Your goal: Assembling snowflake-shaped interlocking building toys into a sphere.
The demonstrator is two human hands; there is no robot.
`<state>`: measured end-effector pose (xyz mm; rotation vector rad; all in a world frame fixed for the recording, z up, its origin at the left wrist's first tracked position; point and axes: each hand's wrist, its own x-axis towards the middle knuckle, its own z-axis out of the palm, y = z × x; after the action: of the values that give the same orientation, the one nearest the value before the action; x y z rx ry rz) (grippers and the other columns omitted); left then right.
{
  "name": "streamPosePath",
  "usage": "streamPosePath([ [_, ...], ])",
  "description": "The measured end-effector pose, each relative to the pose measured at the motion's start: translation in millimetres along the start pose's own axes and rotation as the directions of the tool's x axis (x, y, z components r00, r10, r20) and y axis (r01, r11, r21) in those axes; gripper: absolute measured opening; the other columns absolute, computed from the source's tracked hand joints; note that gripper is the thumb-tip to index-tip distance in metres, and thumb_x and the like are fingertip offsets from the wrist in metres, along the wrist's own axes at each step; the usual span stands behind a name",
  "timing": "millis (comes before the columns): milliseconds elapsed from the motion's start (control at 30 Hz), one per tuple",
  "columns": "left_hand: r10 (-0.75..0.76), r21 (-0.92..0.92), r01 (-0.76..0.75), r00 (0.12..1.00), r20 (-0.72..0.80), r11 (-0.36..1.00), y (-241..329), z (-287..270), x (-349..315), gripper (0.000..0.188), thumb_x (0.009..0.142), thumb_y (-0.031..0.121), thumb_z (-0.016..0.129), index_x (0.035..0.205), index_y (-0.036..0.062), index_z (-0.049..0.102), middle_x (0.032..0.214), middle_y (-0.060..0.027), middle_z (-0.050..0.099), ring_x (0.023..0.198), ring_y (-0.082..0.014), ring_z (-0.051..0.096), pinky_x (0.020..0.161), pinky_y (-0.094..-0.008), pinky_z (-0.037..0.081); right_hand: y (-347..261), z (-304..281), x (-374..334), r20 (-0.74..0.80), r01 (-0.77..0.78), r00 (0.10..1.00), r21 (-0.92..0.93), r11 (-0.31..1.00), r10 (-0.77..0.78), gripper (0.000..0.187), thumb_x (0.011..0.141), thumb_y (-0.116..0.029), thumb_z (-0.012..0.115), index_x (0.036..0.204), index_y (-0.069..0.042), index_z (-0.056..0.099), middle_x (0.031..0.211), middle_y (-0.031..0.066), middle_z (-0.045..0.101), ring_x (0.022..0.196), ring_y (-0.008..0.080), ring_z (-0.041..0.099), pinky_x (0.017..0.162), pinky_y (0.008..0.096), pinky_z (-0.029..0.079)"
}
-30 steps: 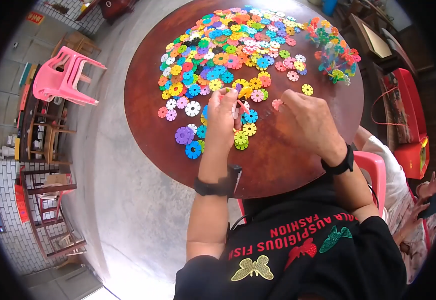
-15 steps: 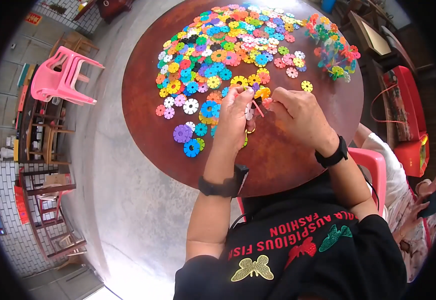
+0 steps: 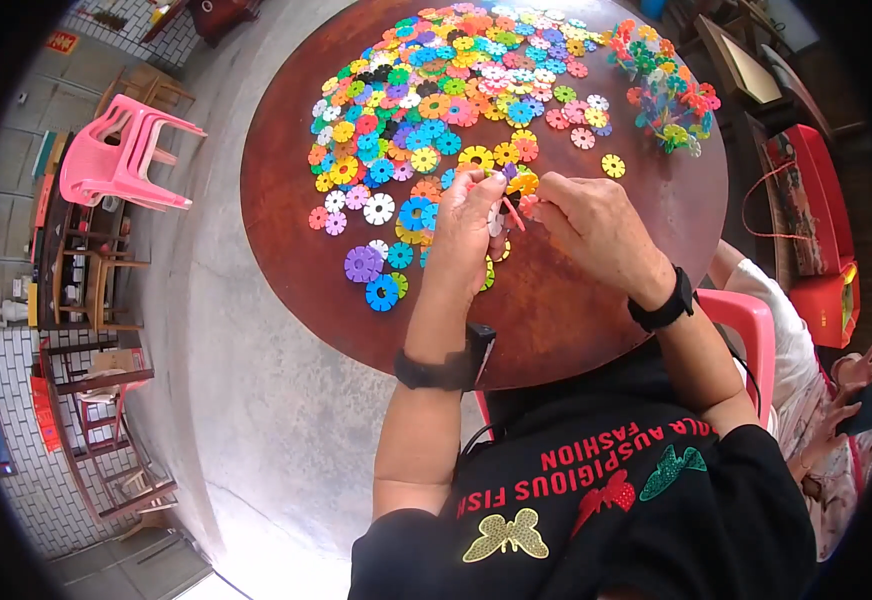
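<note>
Between my two hands is a small cluster of joined plastic snowflake discs in red, white, yellow and orange. My left hand [image 3: 471,215] is closed round it, pinching a red disc [image 3: 513,212] seen edge-on. Close beside it on the right, the fingers of my right hand [image 3: 586,220] pinch a pinkish-red disc [image 3: 531,206] against the cluster. An orange-yellow disc [image 3: 523,183] shows just beyond the fingertips. My left palm and fingers hide part of the cluster. Loose discs of many colours [image 3: 436,105] spread over the round brown table [image 3: 356,325] past my hands.
A built-up structure of see-through coloured discs [image 3: 664,90] stands at the table's far right. Stacked pink chairs [image 3: 121,155] are off to the left. At the right are a red bag [image 3: 816,215] and a seated person holding a phone [image 3: 864,408].
Both hands stay together at the cluster with only slight finger movement. The whole view has shifted a little; the loose discs lie as before.
</note>
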<state>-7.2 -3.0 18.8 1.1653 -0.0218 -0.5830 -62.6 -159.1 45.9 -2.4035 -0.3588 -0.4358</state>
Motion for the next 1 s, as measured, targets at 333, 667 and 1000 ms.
streamPosePath([
  [333,0.006,0.031,-0.005,1.0,-0.014,1.0,4.0,1.6,-2.2,0.021,0.089,0.029,0.059,0.097,0.0112,0.051,0.064,0.003,0.05,0.048,-0.004,0.044,0.04,-0.0181,0.028,1.0,3.2,-0.7,-0.013,0.03,0.999,-0.037,0.999,-0.031,0.018,0.086,-0.014,0.058,0.078,-0.001,0.05,0.066,0.0194,0.056,0.066,0.0376,0.058,0.056,0.0455,0.044],
  [667,-0.044,0.029,0.043,0.999,0.022,0.999,4.3,-4.2,-0.7,0.018,0.089,0.026,0.059,0.095,0.0109,0.051,0.061,0.002,0.051,0.044,-0.0042,0.043,0.038,-0.0184,0.027,3.6,3.8,-1.1,0.018,0.021,1.0,-0.055,0.998,-0.02,0.018,0.087,-0.015,0.057,0.08,-0.001,0.049,0.066,0.0189,0.057,0.066,0.0368,0.059,0.056,0.0458,0.045],
  [1000,-0.055,0.084,0.05,0.997,0.057,0.995,4.8,-6.1,0.2,0.017,0.089,0.025,0.06,0.093,0.0108,0.051,0.06,0.0022,0.051,0.043,-0.0039,0.042,0.037,-0.0191,0.026,2.4,6.1,-3.7,0.061,0.052,0.997,-0.118,0.992,-0.045,0.017,0.086,-0.015,0.058,0.08,-0.001,0.049,0.064,0.0166,0.056,0.065,0.035,0.059,0.056,0.0446,0.046],
])
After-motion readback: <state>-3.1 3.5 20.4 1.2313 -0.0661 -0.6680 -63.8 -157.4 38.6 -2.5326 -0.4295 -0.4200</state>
